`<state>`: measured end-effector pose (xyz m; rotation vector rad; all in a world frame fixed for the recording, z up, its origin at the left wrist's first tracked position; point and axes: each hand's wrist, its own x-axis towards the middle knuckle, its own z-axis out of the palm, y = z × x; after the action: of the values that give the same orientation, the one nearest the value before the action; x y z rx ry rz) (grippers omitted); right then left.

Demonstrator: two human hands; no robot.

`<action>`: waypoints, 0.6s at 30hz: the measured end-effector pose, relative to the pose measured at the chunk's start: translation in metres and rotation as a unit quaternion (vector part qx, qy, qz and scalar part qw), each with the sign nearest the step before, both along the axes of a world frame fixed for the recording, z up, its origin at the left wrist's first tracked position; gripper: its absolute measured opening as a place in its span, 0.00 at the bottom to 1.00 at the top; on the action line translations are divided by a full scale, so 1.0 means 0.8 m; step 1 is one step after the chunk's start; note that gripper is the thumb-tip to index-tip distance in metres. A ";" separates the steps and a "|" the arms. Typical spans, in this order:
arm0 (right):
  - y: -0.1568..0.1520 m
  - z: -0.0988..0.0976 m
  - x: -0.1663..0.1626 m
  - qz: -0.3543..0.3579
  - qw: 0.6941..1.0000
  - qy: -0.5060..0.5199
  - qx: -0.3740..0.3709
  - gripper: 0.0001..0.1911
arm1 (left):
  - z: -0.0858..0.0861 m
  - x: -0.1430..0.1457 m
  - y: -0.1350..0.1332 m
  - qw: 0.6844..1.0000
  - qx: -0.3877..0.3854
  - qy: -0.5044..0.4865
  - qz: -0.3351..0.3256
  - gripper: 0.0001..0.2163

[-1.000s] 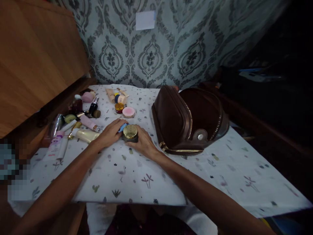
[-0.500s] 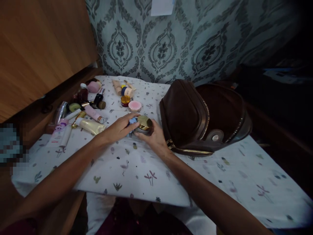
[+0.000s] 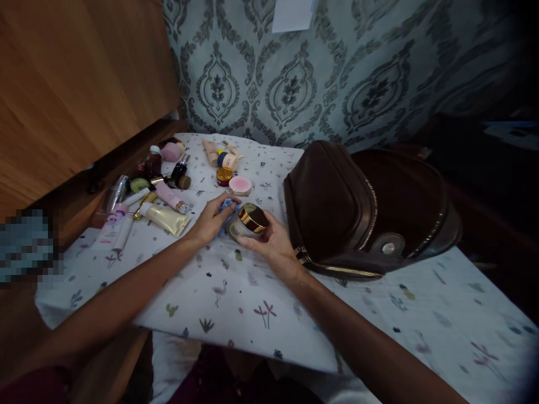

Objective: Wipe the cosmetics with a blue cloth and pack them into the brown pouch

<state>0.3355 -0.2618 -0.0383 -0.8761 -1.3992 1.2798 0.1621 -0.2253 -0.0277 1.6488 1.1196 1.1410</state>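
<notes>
My right hand [image 3: 273, 244] is wrapped round a small jar with a gold lid [image 3: 249, 221], tilted and lifted a little off the patterned cloth [image 3: 236, 292]. Just left of it, my left hand [image 3: 213, 220] has its fingers closed over a small blue item [image 3: 228, 205] on the cloth. An open brown leather bag [image 3: 362, 210] lies on its side right of my right hand, its zip edge close to my wrist.
Several cosmetics lie at the back left: a cream tube [image 3: 165, 219], a pink tube [image 3: 170, 196], a round pink compact [image 3: 240, 185], a small red-and-gold pot [image 3: 224, 175], dark bottles [image 3: 154, 164]. A wooden panel [image 3: 76, 90] rises on the left; patterned wallpaper [image 3: 295, 84] is behind.
My right hand has lifted and tilted the gold-lidded jar from flat on the cloth towards the bag. The left hand stayed on the blue item. The view shifted left and closer.
</notes>
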 end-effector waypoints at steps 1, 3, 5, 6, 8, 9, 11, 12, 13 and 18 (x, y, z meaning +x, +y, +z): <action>0.000 0.001 0.000 -0.001 1.000 0.005 -0.005 0.30 | 0.000 -0.001 0.001 1.000 -0.005 -0.016 0.005 0.16; 0.000 0.002 0.001 -0.010 1.000 0.015 -0.014 0.29 | 0.001 -0.003 0.002 0.997 -0.029 -0.069 0.005 0.17; 0.001 0.003 0.001 -0.018 0.999 0.033 -0.021 0.30 | 0.003 -0.003 0.004 0.990 -0.055 -0.131 0.003 0.19; 0.002 0.003 0.002 -0.018 0.998 0.047 -0.026 0.30 | 0.004 -0.003 0.004 0.985 -0.066 -0.159 -0.001 0.20; 0.002 0.004 0.003 -0.003 0.997 0.070 -0.041 0.28 | 0.006 0.000 0.005 0.975 -0.082 -0.206 -0.017 0.21; 0.002 0.004 0.003 0.008 0.996 0.079 -0.049 0.27 | 0.007 0.001 0.005 0.970 -0.092 -0.225 -0.028 0.21; 0.001 0.005 0.004 0.029 0.993 0.094 -0.065 0.24 | 0.008 0.005 0.003 0.962 -0.112 -0.245 -0.047 0.22; 0.001 0.005 0.004 0.038 0.992 0.100 -0.071 0.24 | 0.008 0.008 0.001 0.959 -0.123 -0.248 -0.055 0.23; 0.001 0.005 0.004 0.045 0.991 0.105 -0.077 0.24 | 0.008 0.010 -0.001 0.957 -0.134 -0.248 -0.064 0.24; 0.003 0.003 0.004 0.056 0.980 0.156 -0.113 0.26 | 0.002 0.016 -0.006 0.957 -0.168 -0.220 -0.088 0.25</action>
<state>0.3388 -0.2596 -0.0360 -0.7135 -1.0824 1.6100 0.1746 -0.2303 -0.0259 1.1336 0.8061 1.0639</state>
